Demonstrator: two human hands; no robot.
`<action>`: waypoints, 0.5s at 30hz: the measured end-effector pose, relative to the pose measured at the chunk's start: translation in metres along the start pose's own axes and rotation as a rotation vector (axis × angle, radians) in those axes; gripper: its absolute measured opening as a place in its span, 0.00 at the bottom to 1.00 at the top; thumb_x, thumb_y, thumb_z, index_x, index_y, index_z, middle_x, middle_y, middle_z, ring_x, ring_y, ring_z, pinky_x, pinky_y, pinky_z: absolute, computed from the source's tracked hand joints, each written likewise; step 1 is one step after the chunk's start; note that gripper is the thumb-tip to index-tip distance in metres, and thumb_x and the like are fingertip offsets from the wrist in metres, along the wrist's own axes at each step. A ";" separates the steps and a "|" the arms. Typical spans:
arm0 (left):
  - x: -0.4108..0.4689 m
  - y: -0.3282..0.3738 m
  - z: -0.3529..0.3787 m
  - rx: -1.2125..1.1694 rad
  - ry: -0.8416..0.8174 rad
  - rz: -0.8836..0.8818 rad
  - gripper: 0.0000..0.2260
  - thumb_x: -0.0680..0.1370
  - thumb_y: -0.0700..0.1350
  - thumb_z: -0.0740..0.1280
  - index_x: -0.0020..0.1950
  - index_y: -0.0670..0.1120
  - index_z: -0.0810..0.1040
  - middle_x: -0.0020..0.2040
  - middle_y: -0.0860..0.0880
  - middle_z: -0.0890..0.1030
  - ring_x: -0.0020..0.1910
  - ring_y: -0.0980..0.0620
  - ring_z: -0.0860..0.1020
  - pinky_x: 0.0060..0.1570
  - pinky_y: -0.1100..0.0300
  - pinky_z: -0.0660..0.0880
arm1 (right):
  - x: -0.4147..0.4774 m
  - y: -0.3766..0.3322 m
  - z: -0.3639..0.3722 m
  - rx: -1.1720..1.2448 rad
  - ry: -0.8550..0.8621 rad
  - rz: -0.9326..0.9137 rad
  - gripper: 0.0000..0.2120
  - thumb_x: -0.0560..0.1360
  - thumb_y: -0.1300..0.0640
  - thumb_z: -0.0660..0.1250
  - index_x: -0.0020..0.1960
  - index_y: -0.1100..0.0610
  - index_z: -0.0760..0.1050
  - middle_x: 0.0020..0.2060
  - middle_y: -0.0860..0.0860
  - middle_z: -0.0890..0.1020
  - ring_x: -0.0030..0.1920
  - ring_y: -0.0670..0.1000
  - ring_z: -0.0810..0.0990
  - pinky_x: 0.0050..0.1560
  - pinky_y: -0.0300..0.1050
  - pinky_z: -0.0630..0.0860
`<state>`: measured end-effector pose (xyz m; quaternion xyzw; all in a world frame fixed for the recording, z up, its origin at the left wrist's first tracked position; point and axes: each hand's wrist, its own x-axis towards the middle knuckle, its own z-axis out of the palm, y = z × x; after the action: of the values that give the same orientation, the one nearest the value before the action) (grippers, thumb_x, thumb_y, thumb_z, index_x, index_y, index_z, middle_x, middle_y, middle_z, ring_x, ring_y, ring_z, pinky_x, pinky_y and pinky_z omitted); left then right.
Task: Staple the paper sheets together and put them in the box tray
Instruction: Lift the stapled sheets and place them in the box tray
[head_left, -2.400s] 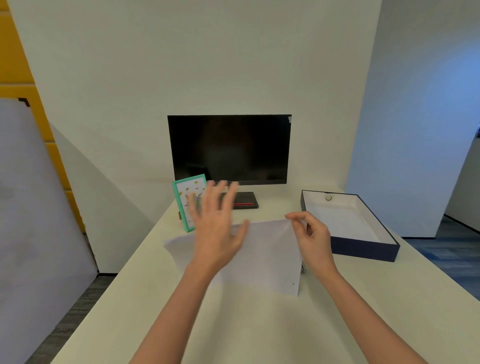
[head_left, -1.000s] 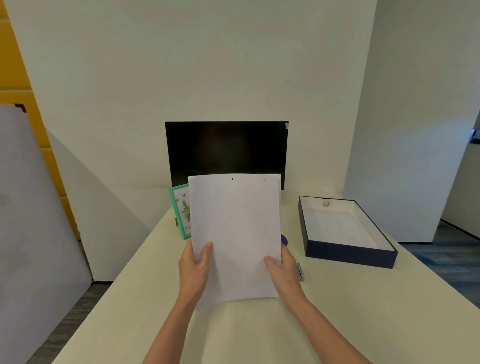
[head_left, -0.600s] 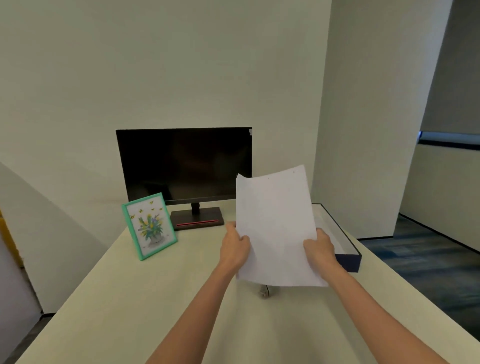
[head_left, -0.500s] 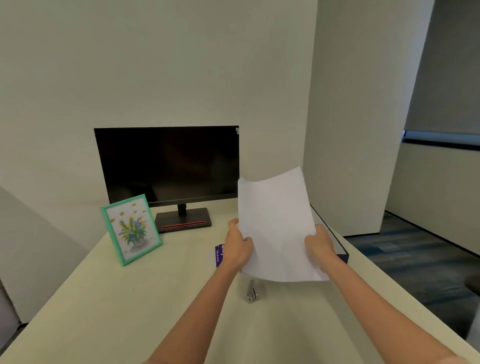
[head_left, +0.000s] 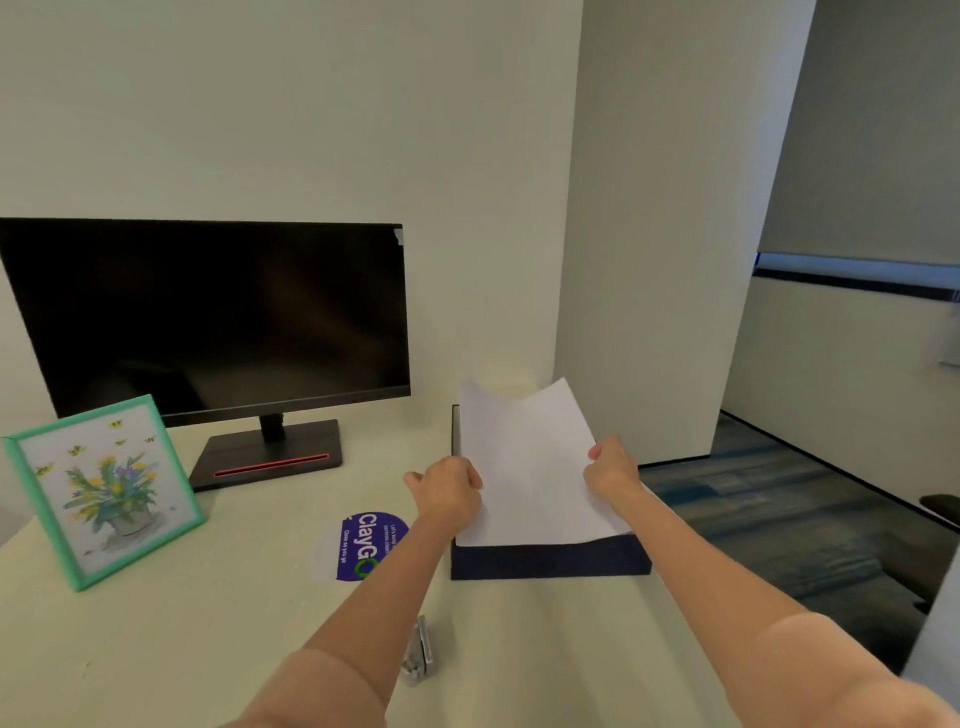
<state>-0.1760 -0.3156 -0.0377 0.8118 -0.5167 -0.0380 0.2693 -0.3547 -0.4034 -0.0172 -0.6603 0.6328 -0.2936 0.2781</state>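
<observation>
Both hands hold the white paper sheets (head_left: 530, 467) right over the dark blue box tray (head_left: 550, 564). The left hand (head_left: 447, 491) has its fingers curled on the sheets' left edge, and the right hand (head_left: 610, 467) pinches the right edge, each about midway along. The sheets' long axis runs with the tray's, front to back. Their near end dips just behind the tray's front wall, while the far end lifts and curls above its back. The drop, I'd say, is straight down, with neither hand nearer. A small silver stapler (head_left: 418, 652) lies in front of the tray, to its left
</observation>
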 end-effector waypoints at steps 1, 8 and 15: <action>0.004 0.000 0.003 0.034 -0.006 0.009 0.12 0.78 0.36 0.61 0.52 0.50 0.80 0.53 0.51 0.80 0.55 0.50 0.76 0.61 0.54 0.59 | 0.008 0.004 0.004 -0.024 -0.003 0.002 0.14 0.76 0.70 0.57 0.62 0.64 0.67 0.59 0.62 0.75 0.54 0.59 0.75 0.51 0.46 0.70; 0.024 -0.002 0.025 0.262 -0.076 0.088 0.12 0.77 0.38 0.61 0.52 0.52 0.80 0.50 0.51 0.81 0.53 0.49 0.75 0.62 0.52 0.59 | 0.027 0.023 0.025 -0.209 -0.042 0.001 0.12 0.78 0.67 0.59 0.60 0.64 0.74 0.58 0.60 0.78 0.57 0.59 0.77 0.51 0.46 0.73; 0.026 0.008 0.023 0.555 -0.177 0.104 0.10 0.74 0.41 0.62 0.53 0.47 0.78 0.48 0.48 0.79 0.51 0.47 0.77 0.66 0.48 0.56 | 0.023 0.033 0.030 -0.450 -0.106 -0.068 0.15 0.77 0.67 0.59 0.64 0.63 0.73 0.63 0.60 0.72 0.59 0.58 0.76 0.55 0.46 0.74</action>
<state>-0.1781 -0.3499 -0.0481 0.8204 -0.5697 0.0480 -0.0075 -0.3536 -0.4279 -0.0608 -0.7412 0.6441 -0.1191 0.1466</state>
